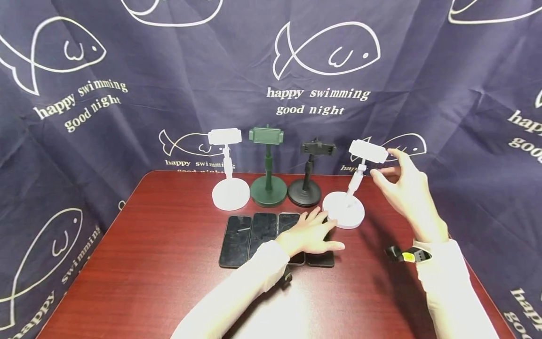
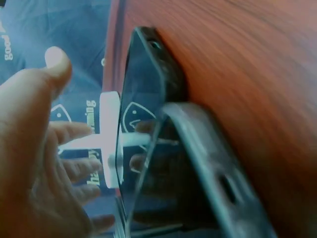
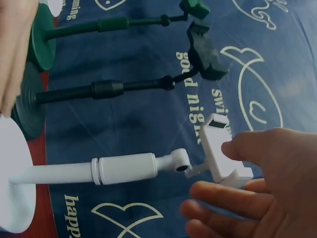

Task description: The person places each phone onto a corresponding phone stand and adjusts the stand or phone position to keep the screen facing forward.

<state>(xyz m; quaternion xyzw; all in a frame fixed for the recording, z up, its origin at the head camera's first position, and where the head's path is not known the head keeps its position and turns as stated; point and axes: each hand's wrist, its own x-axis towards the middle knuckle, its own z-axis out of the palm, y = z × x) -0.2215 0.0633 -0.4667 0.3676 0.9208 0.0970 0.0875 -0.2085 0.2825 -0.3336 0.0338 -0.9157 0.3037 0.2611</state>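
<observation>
My left hand (image 1: 308, 234) is spread, its fingers straight, over the right-hand phones and close to the round base (image 1: 345, 214) of a white phone stand. Whether its fingertips touch that base is unclear. My right hand (image 1: 404, 188) is beside the stand's white clamp (image 1: 368, 151), thumb and fingers apart. In the right wrist view a digit overlaps the front of the clamp (image 3: 218, 148), while other fingers (image 3: 228, 198) lie loosely below. Several dark phones lie side by side; the leftmost phone (image 1: 235, 241) shows fully, and the rightmost phone (image 1: 320, 259) is partly covered.
Left of this stand are a black stand (image 1: 305, 192), a green stand (image 1: 268, 190) and another white stand (image 1: 230, 194), in a row along the back of the red-brown table (image 1: 161, 263). A dark blue cloth (image 1: 237, 61) with fish drawings hangs behind. Bands circle both wrists.
</observation>
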